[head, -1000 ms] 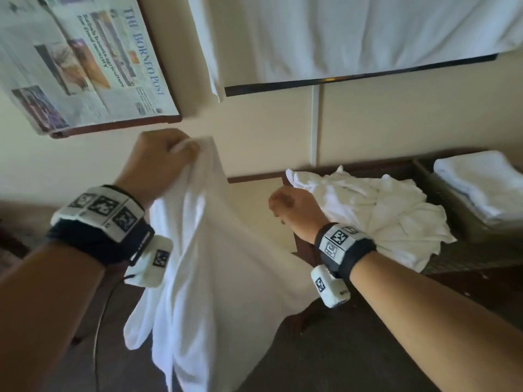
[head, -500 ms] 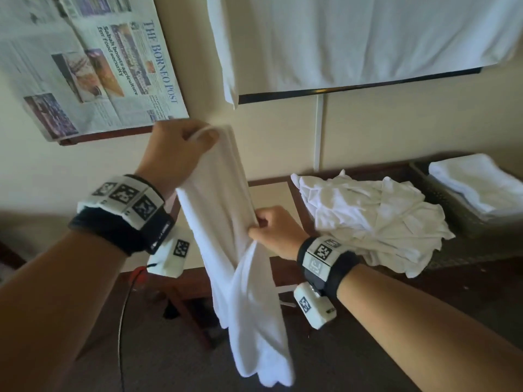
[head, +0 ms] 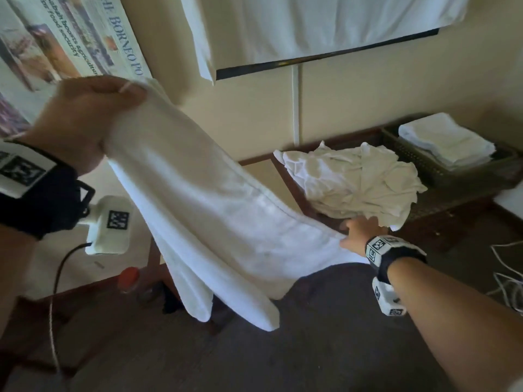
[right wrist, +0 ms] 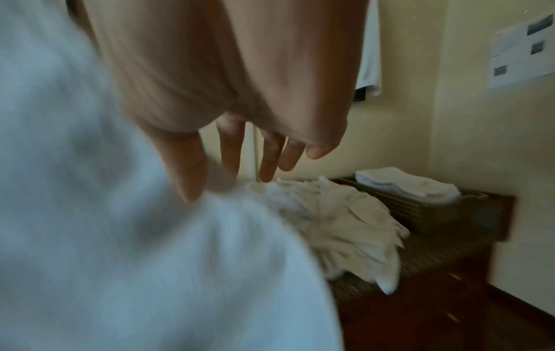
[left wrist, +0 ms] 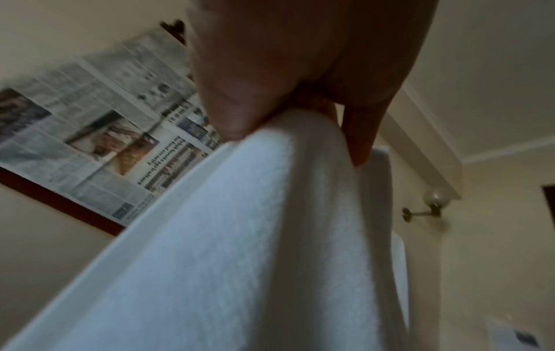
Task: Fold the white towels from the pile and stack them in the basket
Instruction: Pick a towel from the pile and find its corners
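The left hand (head: pixel 85 120), raised at ten o'clock, pinched a soft white terry towel (head: pixel 215 210); the right hand (head: pixel 358 232), fingers loosely spread at four o'clock, held its lower edge.

I see one white towel (head: pixel 215 210) stretched slantwise in the air, its high end bunched, its low end near the pile (head: pixel 353 185), two loose corners hanging down. The pile is crumpled white towels on the bench (head: pixel 441 205), toward its left end. At the right end sits the basket (head: pixel 435 171), with folded towels (head: pixel 444 140) stacked flat inside.
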### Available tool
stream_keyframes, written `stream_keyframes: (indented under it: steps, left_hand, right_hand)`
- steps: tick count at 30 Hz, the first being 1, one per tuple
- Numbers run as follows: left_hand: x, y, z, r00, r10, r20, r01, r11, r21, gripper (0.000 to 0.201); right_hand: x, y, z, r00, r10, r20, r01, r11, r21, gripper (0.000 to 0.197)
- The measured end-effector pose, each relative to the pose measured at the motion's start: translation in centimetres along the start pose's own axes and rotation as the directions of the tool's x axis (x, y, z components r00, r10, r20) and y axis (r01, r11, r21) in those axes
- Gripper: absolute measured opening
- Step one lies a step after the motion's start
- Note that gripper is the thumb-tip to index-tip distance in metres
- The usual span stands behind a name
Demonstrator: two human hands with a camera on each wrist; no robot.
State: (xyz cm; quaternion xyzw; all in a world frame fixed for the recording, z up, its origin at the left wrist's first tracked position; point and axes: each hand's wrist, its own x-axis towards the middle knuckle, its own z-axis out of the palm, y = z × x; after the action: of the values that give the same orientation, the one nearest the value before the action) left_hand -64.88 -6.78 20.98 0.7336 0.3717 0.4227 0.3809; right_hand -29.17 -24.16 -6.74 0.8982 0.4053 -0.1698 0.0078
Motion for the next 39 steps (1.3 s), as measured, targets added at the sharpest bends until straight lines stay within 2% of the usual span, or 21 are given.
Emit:
stream_keyframes:
  steps: [1,2,3,5,6,8,10,13,14,16,18,21,23,25,27,31,33,35,37,39]
  left_hand:
    - [-0.6,0.2,1.1,0.998,0.028,0.051,-0.024,0.998,-0.061,0.022]
    - [-1.2,0.1,2.3,0.994,0.041,0.102,-0.037,0.998,-0.046,0.022]
    - [-1.9,-0.3,3.5,0.985,0.066,0.161,-0.064,0.998,-0.016,0.020]
    - [-2.5,-2.3,5.4,0.979,0.042,0.200,-0.065,0.992,0.111,0.008]
    - [-2.3,-3.3,6.0,0.978,0.011,0.207,-0.041,0.989,0.144,0.010]
    - [-2.8,-4.3,7.0,0.968,-0.003,0.251,-0.049,0.979,0.199,0.013]
    - [-3.3,-4.5,7.2,0.967,0.019,0.253,-0.075,0.974,0.213,0.011]
    - [-3.2,-4.2,5.9,0.974,0.062,0.217,-0.103,0.978,0.182,0.008]
    - [-3.3,-3.9,5.4,0.975,0.079,0.208,-0.118,0.976,0.182,0.010]
    - [-3.2,-3.7,4.5,0.978,0.112,0.174,-0.143,0.975,0.173,0.011]
    - [-3.2,-3.4,3.9,0.982,0.130,0.137,-0.151,0.977,0.152,0.008]
    - [-3.0,-3.4,3.5,0.986,0.169,0.006,-0.169,0.980,0.107,0.004]
    - [-3.1,-3.8,3.4,0.980,0.176,-0.092,-0.173,0.984,0.043,0.004]
    - [-3.6,-4.8,3.9,0.976,0.149,-0.160,-0.154,0.988,-0.018,0.008]
    - [-4.5,-6.4,5.3,0.975,0.092,-0.202,-0.101,0.994,-0.037,0.011]
    - [-6.0,-10.2,9.3,0.983,-0.018,-0.184,0.038,0.994,0.107,0.019]
    - [-6.4,-12.1,11.1,0.980,-0.100,-0.173,0.130,0.976,0.172,0.024]
    - [-6.4,-13.4,12.4,0.966,-0.174,-0.192,0.211,0.959,0.191,0.027]
    - [-5.8,-13.7,13.0,0.951,-0.225,-0.211,0.253,0.960,0.117,0.034]
    - [-4.3,-12.6,13.3,0.950,-0.224,-0.217,0.236,0.971,0.031,0.042]
  right_hand:
    - [-0.1,-1.4,-0.7,0.999,-0.039,0.004,0.039,0.995,0.094,0.051]
    - [-0.3,-3.1,-1.6,0.993,-0.118,-0.015,0.118,0.963,0.241,0.058]
    - [-0.9,-4.9,-2.8,0.973,-0.219,-0.078,0.232,0.886,0.401,0.062]
    - [-2.4,-9.0,-5.6,0.901,-0.372,-0.222,0.423,0.641,0.640,0.054]
    - [-3.7,-11.1,-7.5,0.862,-0.427,-0.274,0.480,0.510,0.714,0.051]
    - [-6.3,-14.7,-10.9,0.791,-0.533,-0.299,0.504,0.291,0.813,0.049]
    - [-7.6,-16.7,-13.0,0.733,-0.609,-0.305,0.518,0.208,0.830,0.042]
    - [-8.3,-18.0,-14.3,0.686,-0.649,-0.329,0.576,0.207,0.791,0.018]
    - [-8.2,-18.3,-14.4,0.668,-0.665,-0.335,0.583,0.186,0.791,0.015]
    - [-8.6,-19.4,-14.9,0.621,-0.697,-0.359,0.632,0.174,0.755,0.019]
    - [-8.8,-20.6,-15.4,0.569,-0.697,-0.437,0.740,0.201,0.642,0.016]
    - [-9.3,-22.3,-17.0,0.561,-0.644,-0.520,0.781,0.203,0.591,0.011]
    - [-9.4,-23.2,-18.9,0.491,-0.624,-0.608,0.853,0.203,0.480,0.017]
    - [-9.2,-23.6,-20.9,0.416,-0.622,-0.663,0.906,0.223,0.360,0.020]
    - [-8.9,-23.3,-23.0,0.390,-0.601,-0.698,0.921,0.236,0.311,0.022]
    - [-7.9,-21.5,-26.1,0.342,-0.488,-0.803,0.939,0.197,0.280,0.022]
    - [-7.1,-20.4,-27.2,0.342,-0.401,-0.850,0.939,0.185,0.290,0.019]
    - [-5.4,-18.8,-28.0,0.376,-0.318,-0.870,0.924,0.194,0.329,0.013]
    - [-3.4,-16.6,-28.4,0.424,-0.273,-0.863,0.894,0.276,0.352,0.009]
    - [-1.7,-14.2,-28.6,0.448,-0.282,-0.849,0.868,0.366,0.337,0.014]
